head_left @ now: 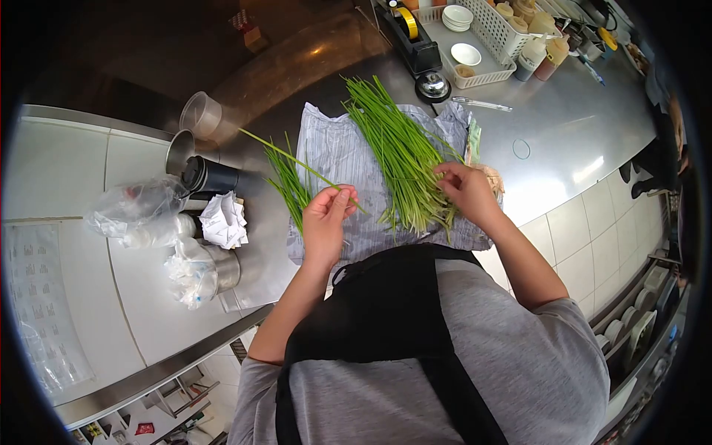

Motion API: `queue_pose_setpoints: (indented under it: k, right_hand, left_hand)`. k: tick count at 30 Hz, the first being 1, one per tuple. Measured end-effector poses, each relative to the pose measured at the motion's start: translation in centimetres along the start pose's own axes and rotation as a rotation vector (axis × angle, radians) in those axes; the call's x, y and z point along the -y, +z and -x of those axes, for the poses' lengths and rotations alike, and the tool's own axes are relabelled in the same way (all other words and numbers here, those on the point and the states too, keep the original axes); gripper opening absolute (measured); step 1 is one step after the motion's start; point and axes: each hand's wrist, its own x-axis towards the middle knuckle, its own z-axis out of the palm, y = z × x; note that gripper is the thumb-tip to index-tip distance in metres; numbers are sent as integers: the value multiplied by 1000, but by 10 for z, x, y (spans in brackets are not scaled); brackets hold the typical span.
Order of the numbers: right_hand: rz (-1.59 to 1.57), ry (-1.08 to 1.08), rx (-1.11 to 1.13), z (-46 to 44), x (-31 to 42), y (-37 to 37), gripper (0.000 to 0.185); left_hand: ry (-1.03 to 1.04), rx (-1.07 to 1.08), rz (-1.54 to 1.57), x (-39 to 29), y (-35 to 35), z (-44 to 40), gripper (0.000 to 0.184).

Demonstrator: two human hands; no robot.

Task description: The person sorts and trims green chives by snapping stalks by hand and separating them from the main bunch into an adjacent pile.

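Observation:
My left hand pinches one long chive stalk near its lower end, and the stalk slants up to the left. A large pile of green chives lies on crumpled grey paper, their pale ends toward me. A smaller pile of chives rests at the paper's left edge, just beyond my left hand. Over the right side of the large pile is my right hand, its fingers curled together by the pale ends. What those fingers hold, if anything, is too small to make out.
A bell, a pen and a tape dispenser lie beyond the paper. White baskets with dishes and sauce bottles stand at the back right. A dark lidded cup and plastic bags are at left.

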Motion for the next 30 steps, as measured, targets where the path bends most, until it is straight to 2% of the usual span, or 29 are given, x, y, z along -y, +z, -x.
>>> queue_pose_setpoints:
  k: [2,3,5,7,9,10,13,15,17,18,20,22,24,25,27,29,30]
  right_hand:
    - [466,-193,-49,4,-7,-9,10]
    - [478,-252,-93,5,-9,-10,5]
    - [487,-233,-107,7,-4,-15,5]
    - [499,-213,-118,8,4,-21,6]
    - [388,-32,-163,5,8,-23,6]
    - [386,-23,-164,4,8,-22,6]
    - [435,-74,-186,-3,9,-17,6]
    - [539,-208,-284,-9,11,-13,7]
    - [602,-223,-347,-15,13,-14,8]
    - [666,-237,-412,-17,15,-16,10]
    - [649,-234,-323,-16,17,-18,11]
    - [630,-224,-238,-15,16,-14,12]
    - [579,-262,-41,-14,13,7,11]
    - [580,-260,-41,-16,10,20,11]
    - [651,-494,-128,-20,3,46,11]
    - [700,-502,-148,-28,-1,58,10]
    - [750,-507,-168,-31,-2,61,9]
  left_hand:
    - [-11,-11,-76,6,-6,2,16]
    - [-20,-7,-78,8,-10,4,16]
    - [1,-67,-259,10,-22,8,21]
    - [27,-118,-306,16,-44,10,23]
    - [55,-173,-360,23,-68,16,27]
    - [32,-212,-425,26,-80,20,29]
    - [3,-277,-608,44,-103,31,34]
    - [0,-307,-723,48,-105,35,36]
    - [45,-339,-925,51,-104,38,39]
    - [43,-342,-923,50,-103,39,39]
    - [123,-362,-1057,46,-100,40,40]
    - [115,-381,-1073,37,-96,39,38]
    - [110,-396,-1091,31,-90,35,37]
    - [173,-402,-1125,29,-87,32,34]
    - [236,-408,-1160,24,-78,25,31]
    - [505,-284,-1144,18,-63,16,26]
    - [504,-286,-1148,16,-57,14,26]
